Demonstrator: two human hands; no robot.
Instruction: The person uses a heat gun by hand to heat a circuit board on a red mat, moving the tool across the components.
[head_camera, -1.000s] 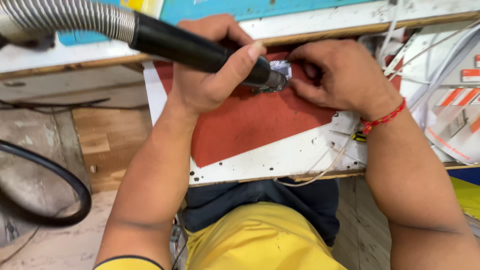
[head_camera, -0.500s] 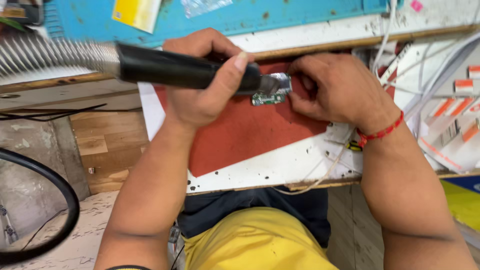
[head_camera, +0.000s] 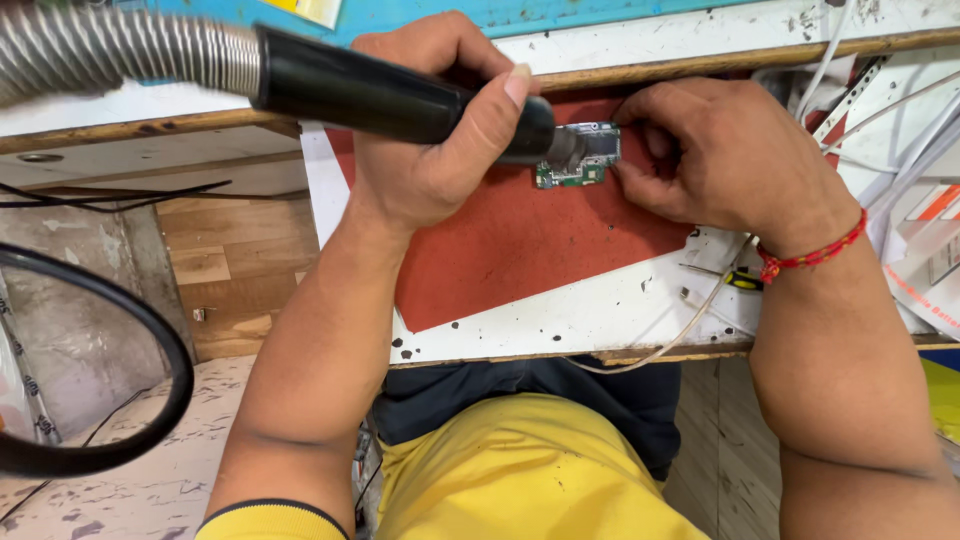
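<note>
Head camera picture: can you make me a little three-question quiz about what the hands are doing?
1. True or false: the left hand grips the black handle on the ribbed metal hose.
2. What colour is the mat under the small circuit board?
A) blue B) red C) green
3. Fill in: the right hand touches the small circuit board and wears a red ____ at the wrist.

Key: 1 true; 2 B; 3 bracelet.

Board (head_camera: 578, 158): I see it on the mat (head_camera: 520, 250), between my hands.
Mat: on the desk (head_camera: 600, 315).
Cables (head_camera: 900, 130): right of mat.
</note>
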